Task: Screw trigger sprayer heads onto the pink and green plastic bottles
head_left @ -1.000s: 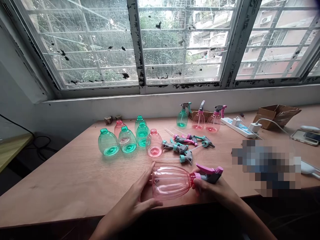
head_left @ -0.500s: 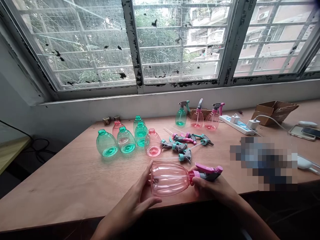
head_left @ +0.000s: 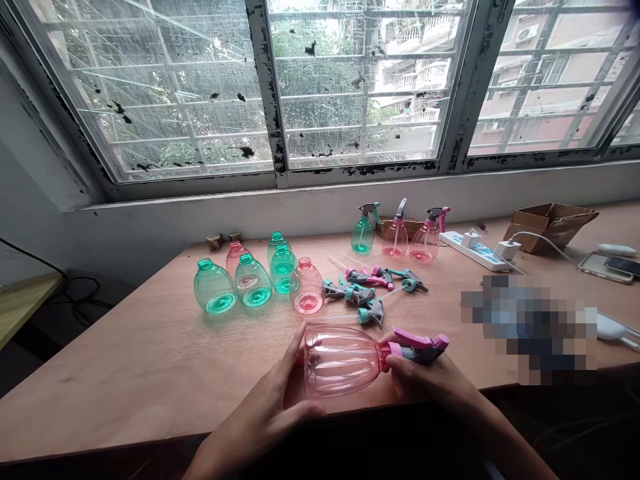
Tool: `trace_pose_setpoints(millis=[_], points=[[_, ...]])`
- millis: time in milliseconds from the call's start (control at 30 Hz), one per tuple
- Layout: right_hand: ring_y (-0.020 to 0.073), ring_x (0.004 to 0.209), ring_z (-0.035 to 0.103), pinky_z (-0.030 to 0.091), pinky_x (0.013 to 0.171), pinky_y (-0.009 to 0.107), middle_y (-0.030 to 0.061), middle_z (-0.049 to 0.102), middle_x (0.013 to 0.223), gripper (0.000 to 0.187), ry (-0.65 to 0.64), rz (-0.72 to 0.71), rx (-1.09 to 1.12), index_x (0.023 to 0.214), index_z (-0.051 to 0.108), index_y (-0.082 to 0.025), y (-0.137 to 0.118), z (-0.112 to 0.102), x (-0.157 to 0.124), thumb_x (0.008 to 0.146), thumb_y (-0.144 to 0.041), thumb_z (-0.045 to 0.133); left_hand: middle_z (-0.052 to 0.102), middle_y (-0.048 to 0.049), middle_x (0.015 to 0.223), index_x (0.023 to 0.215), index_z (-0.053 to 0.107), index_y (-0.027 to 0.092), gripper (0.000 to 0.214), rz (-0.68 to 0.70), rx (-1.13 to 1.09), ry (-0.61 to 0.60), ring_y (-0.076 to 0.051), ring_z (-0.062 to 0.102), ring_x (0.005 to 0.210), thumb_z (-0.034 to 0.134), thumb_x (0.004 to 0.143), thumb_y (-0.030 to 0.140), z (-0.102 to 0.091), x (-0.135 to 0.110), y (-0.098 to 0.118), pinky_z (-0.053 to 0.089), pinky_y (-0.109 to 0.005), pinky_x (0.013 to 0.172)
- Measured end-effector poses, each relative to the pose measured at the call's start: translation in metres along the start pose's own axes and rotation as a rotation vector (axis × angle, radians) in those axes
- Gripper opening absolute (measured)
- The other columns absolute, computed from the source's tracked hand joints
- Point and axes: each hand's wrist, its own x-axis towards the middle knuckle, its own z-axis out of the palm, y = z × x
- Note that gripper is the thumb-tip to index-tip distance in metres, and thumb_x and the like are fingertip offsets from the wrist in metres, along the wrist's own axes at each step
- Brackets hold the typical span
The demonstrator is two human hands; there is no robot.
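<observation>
A clear pink spray bottle lies on its side in the air above the table's front edge, its pink-and-grey trigger head pointing right. My right hand is closed around the neck, thumb at the pink collar. At the base end my left hand cups the bottle, fingers behind it and thumb below. Beyond the bottle, several loose trigger heads with straws lie in a pile. To their left stand open bottles without heads, several green and two pink.
Three bottles with heads fitted, one green and two pink, stand near the wall. Right of them are a white power strip, an open cardboard box and a phone. A blurred patch covers something at the right.
The held bottle has shifted very slightly right and down in the picture, with both hands still on it. Nothing else has visibly moved beyond a small camera shift.
</observation>
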Motion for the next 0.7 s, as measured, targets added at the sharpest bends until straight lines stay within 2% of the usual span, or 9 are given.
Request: trace_pose_setpoints(millis=[200,333,433,600,700], points=[[0.0149,0.052,0.06,0.044,0.053,0.026,0.0007,0.07,0.057,0.045,0.019,0.035,-0.111,0.104,0.068,-0.014,-0.002,0.0006,-0.002,0.085,-0.054,0.073,0.026,-0.0014,0.168,0.16,0.024,0.032,0.083,-0.066,-0.029,-0.016,-0.034,0.026,0.153,0.068,0.092,0.047,-0.0044,-0.0004,0.0066,0.023,-0.049,0.126],[0.0142,0.053,0.059,0.045,0.052,0.025,-0.0014,0.069,0.058,0.039,0.027,0.002,-0.14,0.102,0.064,-0.017,-0.0015,-0.0002,-0.0019,0.085,-0.05,0.075,0.025,-0.0008,0.169,0.161,0.017,0.035,0.089,-0.068,-0.08,-0.018,-0.029,0.029,0.153,0.072,0.091,0.039,-0.0027,-0.0011,0.0001,0.024,-0.045,0.127],[0.0139,0.053,0.059,0.045,0.051,0.024,-0.0029,0.068,0.059,0.034,0.011,-0.001,-0.135,0.097,0.061,-0.019,-0.0022,0.0,-0.002,0.085,-0.048,0.075,0.023,0.0,0.169,0.161,0.011,0.037,0.096,-0.034,-0.109,-0.03,-0.028,0.026,0.154,0.074,0.089,0.033,-0.0025,-0.0008,-0.001,0.022,-0.046,0.127],[0.0131,0.053,0.058,0.042,0.052,0.023,-0.0026,0.068,0.06,0.036,0.005,0.015,-0.121,0.1,0.063,-0.018,-0.0037,0.0003,-0.0025,0.085,-0.048,0.075,0.029,-0.0003,0.167,0.16,0.022,0.036,0.086,0.015,-0.068,-0.047,-0.031,0.026,0.154,0.073,0.091,0.033,-0.0049,0.0016,0.0056,0.025,-0.046,0.127],[0.0137,0.053,0.057,0.042,0.052,0.024,-0.0024,0.067,0.06,0.04,0.021,0.013,-0.092,0.104,0.065,-0.017,-0.0038,0.0005,-0.003,0.085,-0.051,0.074,0.027,-0.0014,0.168,0.161,0.019,0.035,0.088,0.015,-0.047,-0.032,-0.031,0.027,0.153,0.072,0.091,0.029,-0.0039,0.0023,0.003,0.026,-0.046,0.126]])
